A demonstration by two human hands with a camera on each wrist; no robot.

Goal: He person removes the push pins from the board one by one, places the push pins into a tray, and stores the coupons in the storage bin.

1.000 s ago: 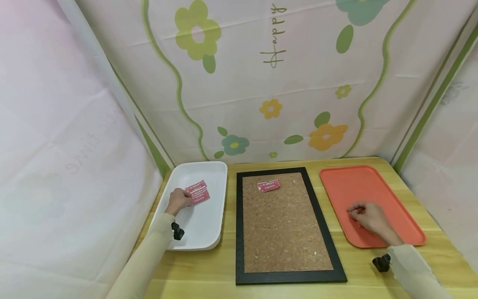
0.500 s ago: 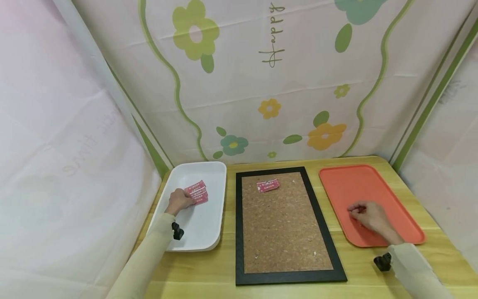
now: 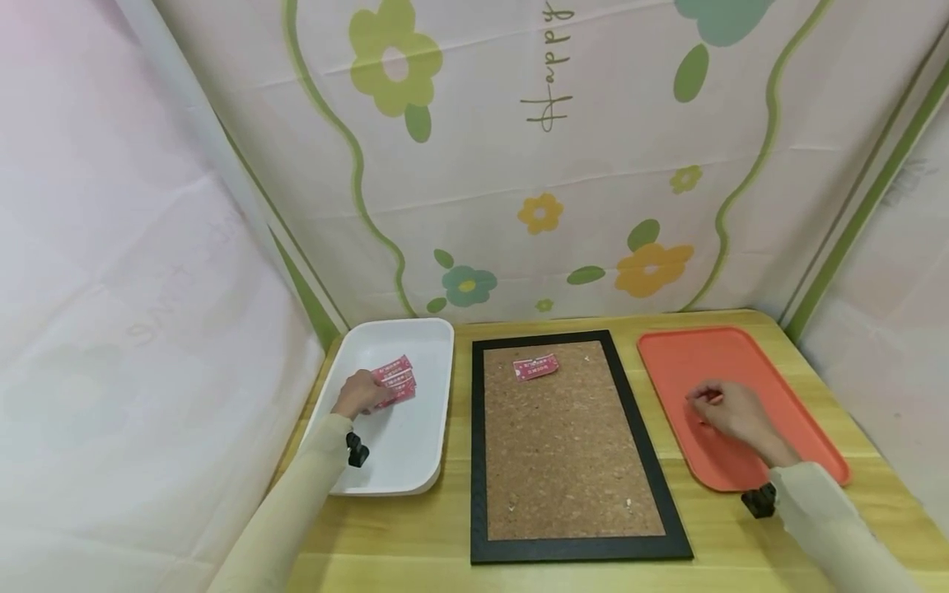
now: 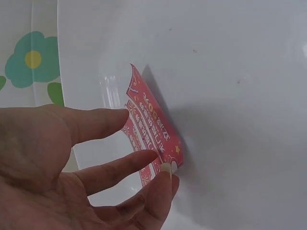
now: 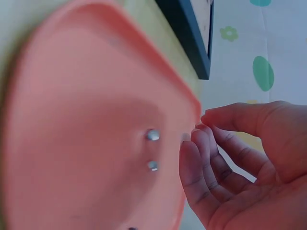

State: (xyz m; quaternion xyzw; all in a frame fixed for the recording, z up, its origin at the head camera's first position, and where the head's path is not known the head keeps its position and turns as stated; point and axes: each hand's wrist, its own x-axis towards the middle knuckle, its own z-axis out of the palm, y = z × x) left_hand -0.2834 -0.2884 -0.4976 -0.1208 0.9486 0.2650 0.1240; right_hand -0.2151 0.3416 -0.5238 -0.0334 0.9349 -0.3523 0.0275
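on the table (image 3: 875, 502), the cork board (image 3: 567, 453) lies in the middle, the deep tray (image 3: 415, 461) to its left and the flat tray (image 3: 689, 362) to its right. a stack of slips (image 3: 396, 380) lies in the deep tray, one slip (image 3: 535, 367) on the board's far end, pins (image 5: 152, 149) in the flat tray.

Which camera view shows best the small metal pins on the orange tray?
The right wrist view: the pins lie clearly on the orange tray beside the right hand. The head view hardly shows them; the left wrist view shows none.
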